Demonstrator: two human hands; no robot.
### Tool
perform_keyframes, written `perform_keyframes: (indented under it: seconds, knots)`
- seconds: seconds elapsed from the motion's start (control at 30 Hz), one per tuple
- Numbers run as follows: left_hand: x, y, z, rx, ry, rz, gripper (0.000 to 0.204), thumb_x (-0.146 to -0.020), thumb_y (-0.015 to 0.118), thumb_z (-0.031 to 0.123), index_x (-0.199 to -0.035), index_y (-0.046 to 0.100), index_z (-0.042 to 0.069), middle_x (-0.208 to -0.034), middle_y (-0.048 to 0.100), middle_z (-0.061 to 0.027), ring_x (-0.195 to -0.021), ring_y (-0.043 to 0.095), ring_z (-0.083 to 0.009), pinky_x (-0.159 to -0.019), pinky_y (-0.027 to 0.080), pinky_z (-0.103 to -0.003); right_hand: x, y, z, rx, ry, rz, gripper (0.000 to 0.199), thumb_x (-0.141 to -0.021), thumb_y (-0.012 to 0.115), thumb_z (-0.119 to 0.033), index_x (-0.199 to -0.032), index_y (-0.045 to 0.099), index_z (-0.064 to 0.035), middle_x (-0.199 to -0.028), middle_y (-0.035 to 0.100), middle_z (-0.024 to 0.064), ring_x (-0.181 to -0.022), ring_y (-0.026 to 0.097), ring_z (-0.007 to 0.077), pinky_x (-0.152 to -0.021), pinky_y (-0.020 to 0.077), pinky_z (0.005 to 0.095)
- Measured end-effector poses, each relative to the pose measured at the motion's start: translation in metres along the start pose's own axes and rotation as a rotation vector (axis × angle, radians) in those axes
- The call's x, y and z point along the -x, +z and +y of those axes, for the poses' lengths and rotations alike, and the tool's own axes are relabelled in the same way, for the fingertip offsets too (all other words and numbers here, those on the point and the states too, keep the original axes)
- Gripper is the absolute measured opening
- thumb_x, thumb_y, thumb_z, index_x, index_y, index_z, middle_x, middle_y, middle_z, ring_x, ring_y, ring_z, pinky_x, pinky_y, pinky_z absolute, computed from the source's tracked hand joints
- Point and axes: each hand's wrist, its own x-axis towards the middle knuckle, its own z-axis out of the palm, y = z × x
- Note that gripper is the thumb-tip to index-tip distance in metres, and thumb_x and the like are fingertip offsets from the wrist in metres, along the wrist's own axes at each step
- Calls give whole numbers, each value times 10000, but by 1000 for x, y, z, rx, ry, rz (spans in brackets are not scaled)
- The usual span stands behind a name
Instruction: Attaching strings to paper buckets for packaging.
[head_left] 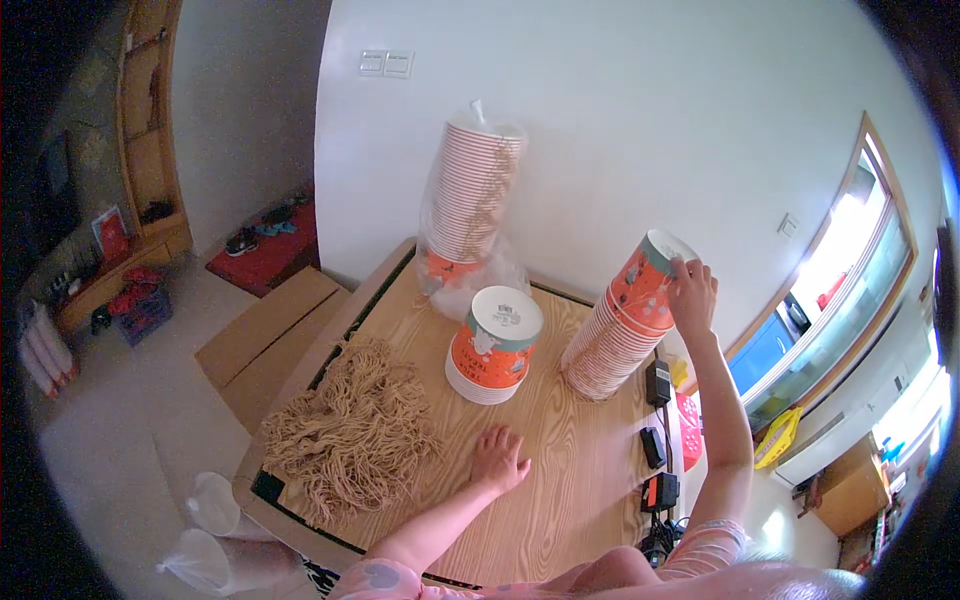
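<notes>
My right hand point(692, 298) grips the top paper bucket point(643, 284) of a tall upside-down stack at the right of the table. Below it, the pale rims of the nested paper buckets point(608, 347) show as close rings. My left hand point(499, 462) rests on the wood-grain tabletop point(570, 480) with its fingers apart, holding nothing. Just beyond it stands a short upside-down stack of orange and green paper buckets point(488, 358) with white bases. To its left lies a loose heap of tan twine point(350, 435).
A tall stack of paper buckets in a clear plastic bag point(474, 195) stands at the back by the wall. Black power adapters point(658, 492) and cables line the right edge. A cardboard box point(270, 345) sits left of the table, and clear bags point(225, 560) lie at the lower left.
</notes>
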Motion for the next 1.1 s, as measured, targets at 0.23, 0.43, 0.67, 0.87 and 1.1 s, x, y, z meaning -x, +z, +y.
perform_keyframes:
  seconds: [0.23,0.43,0.67,0.87,1.1]
  knots:
    - [-1,1,1,17,-14,-17,531,-773,623,417,-1171,531,79,-1291,447,-175,-1265,361,-323,-1063,256,-496,4,0,-6,21,-7,-16,374,-757,607,-126,-1130,578,-134,-962,542,89,-952,528,270,-812,422,425]
    - [1,6,0,21,-7,-5,533,-770,625,422,-1173,543,83,-1287,446,-175,-1263,358,-320,-1059,256,-500,8,7,1,-24,-37,26,378,-749,614,-118,-1126,580,-130,-944,543,87,-936,533,272,-816,423,424]
    - [2,1,3,-7,-8,-13,540,-772,620,432,-1178,543,85,-1292,450,-177,-1272,354,-321,-1031,279,-508,4,9,12,-63,-41,-9,362,-749,600,-102,-1110,587,-121,-939,547,96,-932,540,294,-826,439,438]
    - [0,5,-2,-17,-12,-24,536,-780,608,435,-1183,541,88,-1315,438,-180,-1273,351,-326,-1024,285,-512,-1,4,6,-110,-27,-9,380,-743,586,-72,-1121,584,-108,-928,549,96,-928,543,304,-828,443,451]
    - [5,11,0,-38,-32,19,519,-800,595,422,-1194,535,91,-1336,421,-172,-1278,351,-328,-1027,291,-492,16,1,-7,-88,-16,-62,504,-735,621,-101,-1232,534,-100,-1051,537,119,-998,507,319,-871,420,458]
